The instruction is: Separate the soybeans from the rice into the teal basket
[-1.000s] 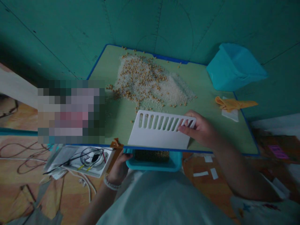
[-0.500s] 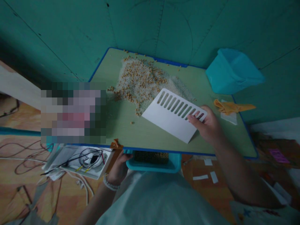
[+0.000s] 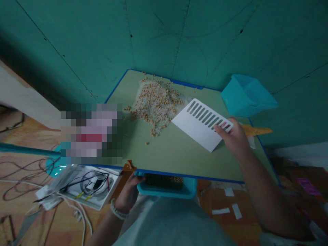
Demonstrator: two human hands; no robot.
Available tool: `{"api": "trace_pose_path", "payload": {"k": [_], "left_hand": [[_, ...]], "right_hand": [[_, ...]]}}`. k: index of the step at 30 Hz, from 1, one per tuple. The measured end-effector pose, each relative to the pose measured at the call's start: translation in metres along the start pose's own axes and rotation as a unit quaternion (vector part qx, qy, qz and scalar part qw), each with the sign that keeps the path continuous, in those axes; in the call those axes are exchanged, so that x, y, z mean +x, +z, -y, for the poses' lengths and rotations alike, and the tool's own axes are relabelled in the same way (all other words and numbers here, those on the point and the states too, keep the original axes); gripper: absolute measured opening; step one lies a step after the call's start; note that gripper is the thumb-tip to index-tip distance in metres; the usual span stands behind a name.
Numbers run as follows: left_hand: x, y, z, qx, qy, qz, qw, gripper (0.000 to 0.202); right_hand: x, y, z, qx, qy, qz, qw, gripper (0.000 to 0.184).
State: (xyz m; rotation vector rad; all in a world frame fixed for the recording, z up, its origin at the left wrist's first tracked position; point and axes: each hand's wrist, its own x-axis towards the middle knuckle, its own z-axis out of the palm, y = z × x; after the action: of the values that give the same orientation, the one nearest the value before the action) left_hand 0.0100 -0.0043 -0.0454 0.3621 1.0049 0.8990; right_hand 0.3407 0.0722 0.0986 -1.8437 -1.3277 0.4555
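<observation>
My right hand point(image 3: 234, 138) is closed on the slotted end of a white plastic scraper point(image 3: 196, 131), with the thumb on top. The scraper is tilted over the table, its far left corner near the pile. A spread pile of pale grains mixed with round yellow-brown beans point(image 3: 156, 102) lies on the tabletop; some pale grains are partly hidden behind the scraper. My left hand point(image 3: 132, 189) grips the left rim of a blue plastic tray point(image 3: 189, 189) just below the table's front edge. Small yellowish pieces show in the tray's dark interior, too dim to name.
The green tabletop point(image 3: 164, 155) has a blue edge and meets a green wall. At its back right stands a blue bin point(image 3: 246, 95) near an orange cloth point(image 3: 258, 130). A pixelated patch covers the table's left side. Below left, a white box point(image 3: 102, 205) holds cables.
My right hand has drawn the scraper to the right, away from the near side of the pile. My left hand keeps its hold on the tray. The camera view has shifted slightly.
</observation>
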Motion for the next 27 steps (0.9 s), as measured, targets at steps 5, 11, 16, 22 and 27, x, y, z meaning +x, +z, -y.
{"api": "trace_pose_path", "payload": {"k": [5,11,16,22,27], "left_hand": [[-0.001,-0.006,-0.002,0.004,0.027,-0.006,1.000,0.027],[-0.009,0.005,-0.017,-0.015,0.026,-0.001,1.000,0.029],[-0.010,0.008,-0.017,-0.019,0.055,-0.017,0.998,0.027],[-0.010,0.005,-0.013,-0.023,0.028,0.001,0.999,0.028],[-0.007,0.003,-0.010,-0.024,0.032,-0.003,0.999,0.030]], "right_hand": [[-0.011,0.000,0.009,-0.057,-0.021,-0.012,0.998,0.026],[-0.034,0.000,0.021,-0.127,-0.032,0.016,0.991,0.030],[-0.027,0.003,0.029,-0.166,-0.127,0.063,0.976,0.033],[-0.015,-0.001,0.040,-0.250,-0.232,0.097,0.935,0.033],[-0.004,-0.002,0.054,-0.211,-0.274,0.059,0.936,0.029]]}}
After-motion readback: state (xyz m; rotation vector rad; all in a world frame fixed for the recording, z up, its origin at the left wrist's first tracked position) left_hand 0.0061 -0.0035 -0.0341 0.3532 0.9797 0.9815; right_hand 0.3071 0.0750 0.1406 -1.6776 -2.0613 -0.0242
